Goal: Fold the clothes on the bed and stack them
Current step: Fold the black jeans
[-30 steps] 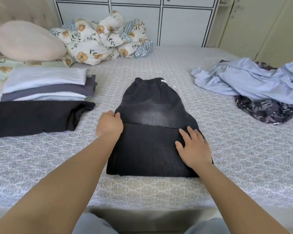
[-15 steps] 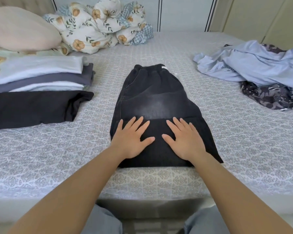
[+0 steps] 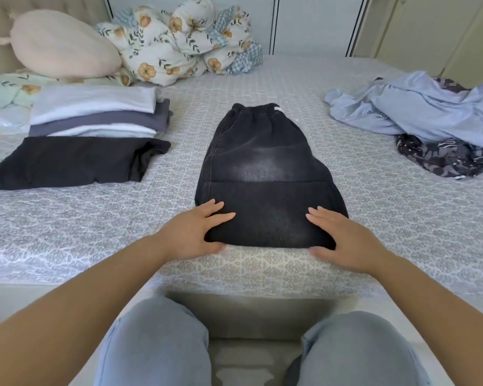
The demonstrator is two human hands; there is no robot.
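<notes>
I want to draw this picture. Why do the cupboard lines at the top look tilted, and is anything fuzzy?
In the head view, the wide lens leans the cupboard doors outward; the left hand and right hand have slightly smeared thumbs, while the black jeans look sharp.

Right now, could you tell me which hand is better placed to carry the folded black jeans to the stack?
Left, probably. The left hand grips the black jeans at their near-left corner, on the side where the stack sits; the right hand holds the far corner.

We can only spot one bit of writing: small dark lettering on the light blue shirt [image 3: 418, 107] crumpled near the bed's right edge. It's way too small and blurry for us to read.
</notes>
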